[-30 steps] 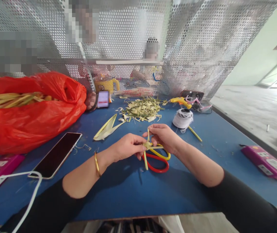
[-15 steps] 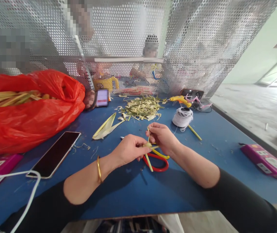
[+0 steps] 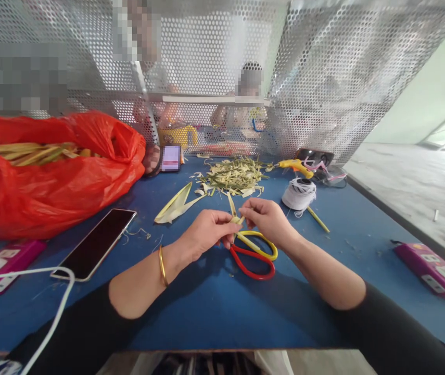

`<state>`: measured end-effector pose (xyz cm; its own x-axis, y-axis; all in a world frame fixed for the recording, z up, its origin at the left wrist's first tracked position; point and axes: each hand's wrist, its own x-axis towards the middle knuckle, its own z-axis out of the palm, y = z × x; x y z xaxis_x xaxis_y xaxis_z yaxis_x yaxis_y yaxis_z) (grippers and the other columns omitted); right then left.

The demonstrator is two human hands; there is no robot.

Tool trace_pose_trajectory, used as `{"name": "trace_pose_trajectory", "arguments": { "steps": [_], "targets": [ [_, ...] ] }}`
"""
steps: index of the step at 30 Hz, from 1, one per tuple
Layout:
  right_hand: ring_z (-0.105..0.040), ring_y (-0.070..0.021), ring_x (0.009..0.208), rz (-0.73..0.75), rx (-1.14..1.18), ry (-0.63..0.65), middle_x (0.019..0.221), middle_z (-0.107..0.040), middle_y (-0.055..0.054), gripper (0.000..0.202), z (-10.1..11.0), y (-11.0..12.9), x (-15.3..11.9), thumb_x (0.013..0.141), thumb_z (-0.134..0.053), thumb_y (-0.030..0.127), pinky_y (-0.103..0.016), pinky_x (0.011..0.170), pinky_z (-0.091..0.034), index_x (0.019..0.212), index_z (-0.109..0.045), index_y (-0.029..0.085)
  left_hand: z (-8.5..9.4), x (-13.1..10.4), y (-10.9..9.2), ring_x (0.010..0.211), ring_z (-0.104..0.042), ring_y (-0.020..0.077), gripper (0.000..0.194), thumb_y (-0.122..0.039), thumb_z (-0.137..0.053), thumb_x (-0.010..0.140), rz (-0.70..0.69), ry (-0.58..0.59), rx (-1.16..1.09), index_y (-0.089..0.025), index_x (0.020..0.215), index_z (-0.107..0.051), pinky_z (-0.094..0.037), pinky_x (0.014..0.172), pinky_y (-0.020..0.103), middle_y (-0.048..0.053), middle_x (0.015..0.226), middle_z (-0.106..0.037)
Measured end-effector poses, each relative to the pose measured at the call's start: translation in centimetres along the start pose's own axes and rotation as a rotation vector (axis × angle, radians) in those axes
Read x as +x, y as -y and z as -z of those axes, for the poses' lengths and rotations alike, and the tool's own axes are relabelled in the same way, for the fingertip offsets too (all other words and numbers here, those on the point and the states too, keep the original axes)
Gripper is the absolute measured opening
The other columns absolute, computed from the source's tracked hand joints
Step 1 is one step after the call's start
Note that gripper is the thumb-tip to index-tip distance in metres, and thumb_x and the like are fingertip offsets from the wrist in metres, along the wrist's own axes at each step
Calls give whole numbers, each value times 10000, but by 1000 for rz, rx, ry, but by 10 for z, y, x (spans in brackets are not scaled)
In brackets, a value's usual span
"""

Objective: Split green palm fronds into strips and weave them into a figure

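Left hand: fingers pinched narrow on the folded leaf piece, thumb laid along its near side.
Right hand: fingers drawn close together, holding a strip at the right edge of the same piece.
Leaf piece: between both hands, above the counter, one pale strip pointing away from the person.
Scissors: on the counter just below the hands, red and yellow handles showing, blades hidden.
Split husk: flat on the counter, beyond the left hand.
Scrap heap: greenish shreds at the far side.
Thread spool: white, beyond the right hand, a green stalk beside it.
Red bag: at the left, open, leaf strips inside.
Phone: dark-screened, near the bag.
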<state>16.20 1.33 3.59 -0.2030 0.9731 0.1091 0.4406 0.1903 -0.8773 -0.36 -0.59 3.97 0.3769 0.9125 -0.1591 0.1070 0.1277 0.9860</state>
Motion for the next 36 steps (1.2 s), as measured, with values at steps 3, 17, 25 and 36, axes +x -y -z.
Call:
{"name": "trace_pose_trajectory", "arguments": {
  "steps": [3, 17, 25, 36],
  "targets": [
    [-484, -123, 516, 136, -232, -111, 535, -554, 23, 219, 2, 2, -2, 830, -548, 248, -259, 548, -370, 619, -527, 197, -1, -1, -1, 431, -527, 77, 209, -273, -702, 700, 41, -15, -42, -149, 556, -615, -341, 450, 200, 5, 508, -612],
    [-480, -154, 682, 1157, -1131, -254, 742, -615, -26, 258, -6, 13, -20, 955, -417, 115, -322, 778, -354, 838, -639, 176, 4, 3, -3, 554, -584, 94, 80, -93, -583, 679, 162, -91, -560, -124, 634, -640, -489, 573, 207, 5, 610, -616],
    [-475, -151, 671, 1162, -1064, -217, 695, -575, -27, 305, -9, 9, -21, 952, -391, 90, -325, 774, -329, 745, -602, 165, 2, 1, -3, 561, -550, 78, 70, -164, -703, 632, 148, -46, -454, -113, 660, -664, -481, 617, 212, -8, 620, -592],
    [-602, -155, 763, 1288, -971, -233, 764, -686, -29, 291, -15, 9, -31, 939, -425, 94, -328, 849, -365, 774, -648, 183, 1, 1, -4, 570, -560, 81, 174, -226, -805, 602, 97, -159, -443, -113, 673, -693, -423, 576, 184, 16, 607, -649]
  ]
}}
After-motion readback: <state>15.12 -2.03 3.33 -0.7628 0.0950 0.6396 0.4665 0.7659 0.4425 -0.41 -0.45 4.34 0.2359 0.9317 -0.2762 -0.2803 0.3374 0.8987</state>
